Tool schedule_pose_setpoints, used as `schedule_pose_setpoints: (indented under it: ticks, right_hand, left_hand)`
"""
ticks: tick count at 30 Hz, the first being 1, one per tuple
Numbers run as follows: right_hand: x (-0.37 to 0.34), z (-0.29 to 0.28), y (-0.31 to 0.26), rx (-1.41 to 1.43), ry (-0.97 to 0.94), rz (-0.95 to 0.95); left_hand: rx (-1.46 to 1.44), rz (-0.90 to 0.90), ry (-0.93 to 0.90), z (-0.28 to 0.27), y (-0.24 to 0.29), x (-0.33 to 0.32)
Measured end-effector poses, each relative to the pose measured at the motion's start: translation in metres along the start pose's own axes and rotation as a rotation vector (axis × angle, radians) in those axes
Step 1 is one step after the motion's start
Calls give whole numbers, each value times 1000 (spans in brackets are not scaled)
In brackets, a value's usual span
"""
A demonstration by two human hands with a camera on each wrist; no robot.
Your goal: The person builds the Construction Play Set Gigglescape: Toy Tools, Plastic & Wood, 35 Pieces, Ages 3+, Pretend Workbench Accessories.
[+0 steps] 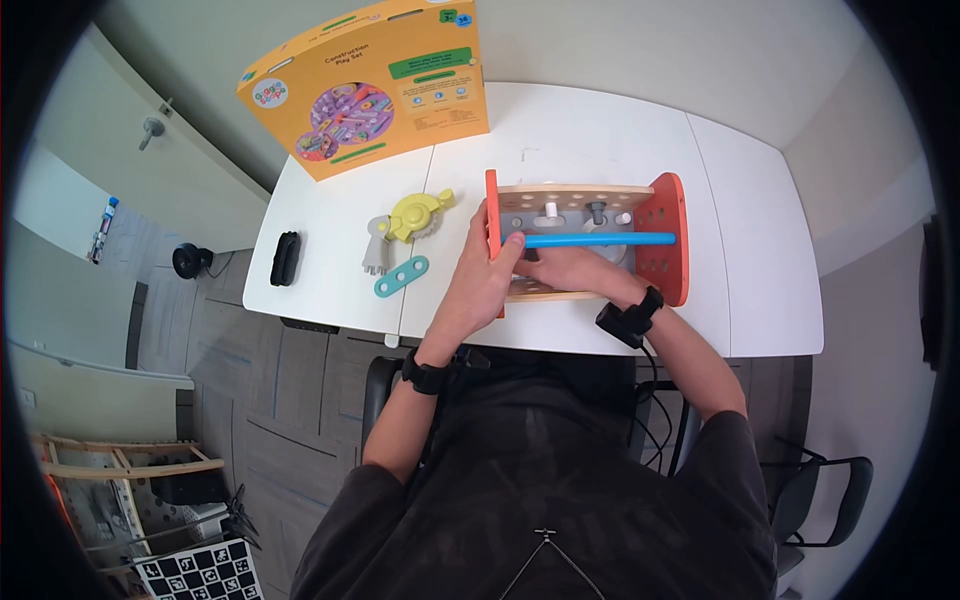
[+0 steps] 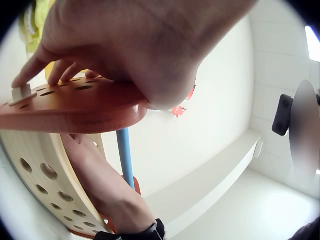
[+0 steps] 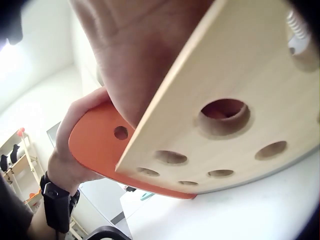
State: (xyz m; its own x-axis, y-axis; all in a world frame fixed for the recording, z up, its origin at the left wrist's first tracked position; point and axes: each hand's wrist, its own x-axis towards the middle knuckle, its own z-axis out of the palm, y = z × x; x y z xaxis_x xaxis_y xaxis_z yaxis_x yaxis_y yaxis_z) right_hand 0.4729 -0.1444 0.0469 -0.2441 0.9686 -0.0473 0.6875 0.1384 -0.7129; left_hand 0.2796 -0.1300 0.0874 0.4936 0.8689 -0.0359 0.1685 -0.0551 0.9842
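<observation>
A toy toolbox with red end panels point(image 1: 671, 200), pale wooden sides point(image 2: 45, 175) and a blue rod handle point(image 1: 610, 240) stands on the table. My left hand point(image 1: 478, 285) grips its left end panel point(image 2: 75, 112), thumb over the top edge and fingers spread down the outer face. In the left wrist view one fingertip touches a pale grey peg head point(image 2: 21, 92) on that face. My right hand point(image 1: 570, 268) reaches inside the box, beneath the handle, toward the same panel; its fingers are hidden. A white bolt point(image 1: 551, 210) and a grey bolt point(image 1: 597, 212) stand inside.
Left of the toolbox lie a yellow toy saw piece point(image 1: 412, 215) with a grey part point(image 1: 377, 245) and a teal strip with holes point(image 1: 402, 277). A black case point(image 1: 285, 258) sits near the left table edge. A large orange box point(image 1: 430, 110) stands behind.
</observation>
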Motion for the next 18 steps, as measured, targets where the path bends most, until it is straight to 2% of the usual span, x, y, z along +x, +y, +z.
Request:
schedule_pose_setpoints:
  ticks: [3,6,9,12,15,18]
  right_hand:
    - [-1,2,4,-2,-22,-24]
    - [1,9,7,193,63,-69]
    - [-3,9,3,93,156,-92]
    - [-1,2,3,-53,7,-17]
    - [0,3,7,63,-20,-33]
    - [2,13,11,81,172,-127]
  left_hand:
    - [4,-2,-1,0,-1,0]
    - [15,2,1,0,0,1]
    - [-27,-6,-14,0,3,-1]
    - [-37,1,-20,-1,1,-1]
    - [13,-6,-2,0,0,0]
    - [-1,-10,-4,0,0,0]
